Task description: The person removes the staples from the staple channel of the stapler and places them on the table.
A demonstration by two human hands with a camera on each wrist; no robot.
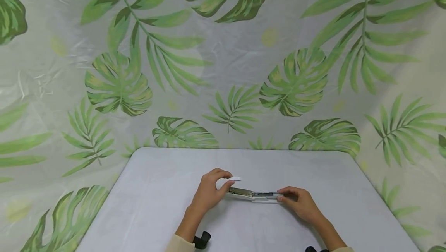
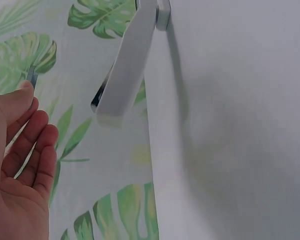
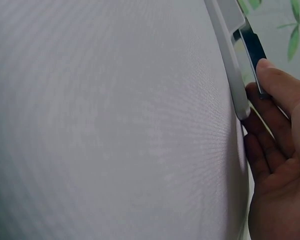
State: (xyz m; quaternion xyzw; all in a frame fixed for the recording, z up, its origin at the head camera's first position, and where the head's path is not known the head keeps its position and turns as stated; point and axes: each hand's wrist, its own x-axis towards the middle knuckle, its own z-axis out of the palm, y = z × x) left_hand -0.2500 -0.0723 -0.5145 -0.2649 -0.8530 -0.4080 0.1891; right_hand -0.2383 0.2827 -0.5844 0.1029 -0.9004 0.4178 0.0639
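Observation:
A white stapler [image 1: 240,196] lies opened out above the white table, its top cover [image 2: 127,65] swung out to the left and its base [image 1: 265,201] on the tabletop. My right hand [image 1: 301,203] pinches the end of the dark magazine [image 3: 255,50] between thumb and fingers, just above the base. Over the cover, my left hand [image 1: 210,190] holds a small light strip of staples [image 1: 235,179] between thumb and index finger. In the left wrist view this strip [image 2: 32,77] looks grey, and the other fingers are loosely curled, apart from the cover.
The white table [image 1: 156,205] ends at a back edge beyond the hands. Behind it hangs a pale curtain [image 1: 237,54] with green leaf prints. Black wrist straps [image 1: 202,240] show at the forearms.

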